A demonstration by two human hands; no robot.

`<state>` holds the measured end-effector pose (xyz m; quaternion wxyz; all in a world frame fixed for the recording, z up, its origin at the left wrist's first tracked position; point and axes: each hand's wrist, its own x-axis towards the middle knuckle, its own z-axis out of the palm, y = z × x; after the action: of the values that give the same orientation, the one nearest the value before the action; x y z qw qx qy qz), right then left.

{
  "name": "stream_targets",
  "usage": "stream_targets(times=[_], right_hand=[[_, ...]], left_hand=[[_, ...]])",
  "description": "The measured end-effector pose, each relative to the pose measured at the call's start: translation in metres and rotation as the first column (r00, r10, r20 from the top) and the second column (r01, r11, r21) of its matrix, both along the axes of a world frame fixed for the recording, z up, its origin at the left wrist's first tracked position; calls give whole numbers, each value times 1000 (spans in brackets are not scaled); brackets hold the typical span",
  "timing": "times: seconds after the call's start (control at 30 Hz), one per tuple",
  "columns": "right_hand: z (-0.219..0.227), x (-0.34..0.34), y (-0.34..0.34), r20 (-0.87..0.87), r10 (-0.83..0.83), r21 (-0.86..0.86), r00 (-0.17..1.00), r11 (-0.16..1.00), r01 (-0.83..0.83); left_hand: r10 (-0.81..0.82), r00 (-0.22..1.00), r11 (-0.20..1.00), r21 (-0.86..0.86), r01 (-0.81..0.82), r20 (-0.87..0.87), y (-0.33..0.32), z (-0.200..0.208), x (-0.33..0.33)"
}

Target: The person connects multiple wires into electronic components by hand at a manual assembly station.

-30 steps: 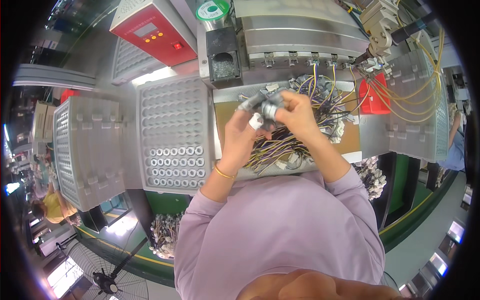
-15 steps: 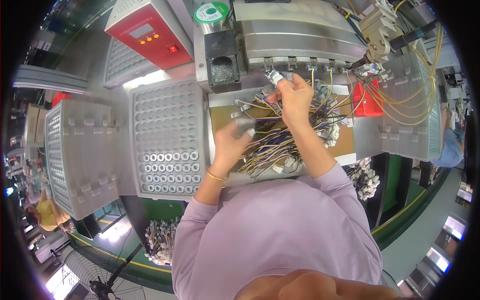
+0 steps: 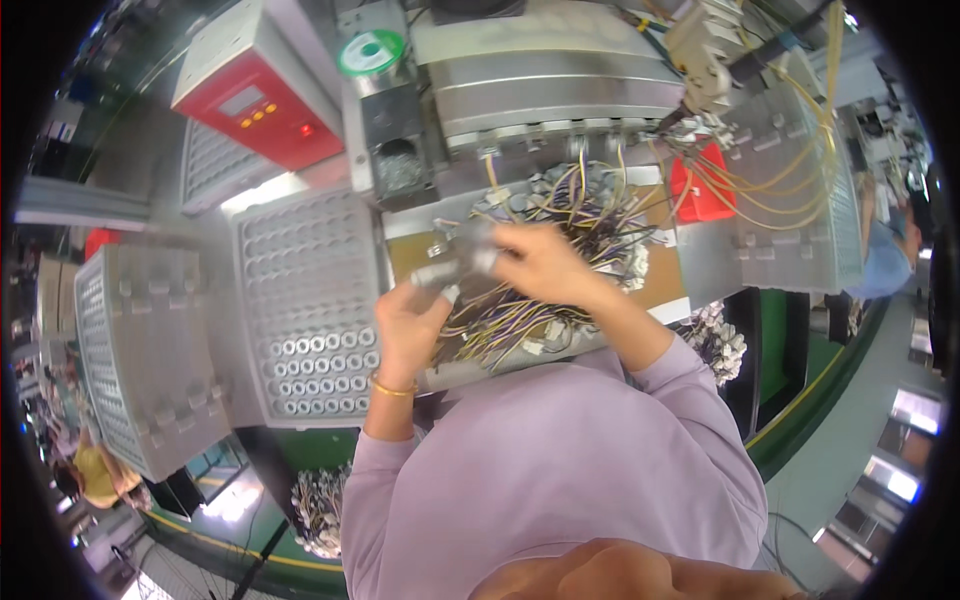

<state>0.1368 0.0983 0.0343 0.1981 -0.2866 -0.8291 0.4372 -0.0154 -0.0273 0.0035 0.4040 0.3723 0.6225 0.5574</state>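
Over the left part of the work board (image 3: 412,258), my two hands have come close together. My left hand (image 3: 408,325), with pale-covered fingertips and a yellow bangle on the wrist, is closed in a pinch. My right hand (image 3: 545,262) reaches in from the right, its fingers pressed together. Between the fingertips is a blurred grey thing (image 3: 462,250); its kind cannot be made out. Beneath and beside my right hand spreads a heap of yellow, white and dark wires (image 3: 515,315) with white connectors (image 3: 640,262) and small grey metal parts.
A grey tray (image 3: 310,240), left, holds several rows of silver rings. Behind stand a red control box (image 3: 262,105), a solder spool (image 3: 371,52), a black holder (image 3: 400,150) and a metal fixture (image 3: 550,85) with wires clipped along its edge. A red bin (image 3: 704,185) sits right.
My right hand has moved left and nearer from the fixture's edge, where it held a small silver part, and now meets my left hand. The whole view has shifted slightly.
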Motion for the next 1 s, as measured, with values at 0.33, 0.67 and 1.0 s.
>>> stream_targets(times=[0.33,0.67,1.0], right_hand=[[-21,-10,1,-169,64,-2,984,998,-65],[-8,11,0,-90,-78,-175,993,983,61],[-11,-2,-7,-112,-95,-193,989,978,72]], left_hand=[[270,658,962,221,-159,-703,-8,-5,-47],[-128,-225,539,123,-833,-966,-146,-124,-170],[521,827,839,55,-542,212,-71,-15,-111]])
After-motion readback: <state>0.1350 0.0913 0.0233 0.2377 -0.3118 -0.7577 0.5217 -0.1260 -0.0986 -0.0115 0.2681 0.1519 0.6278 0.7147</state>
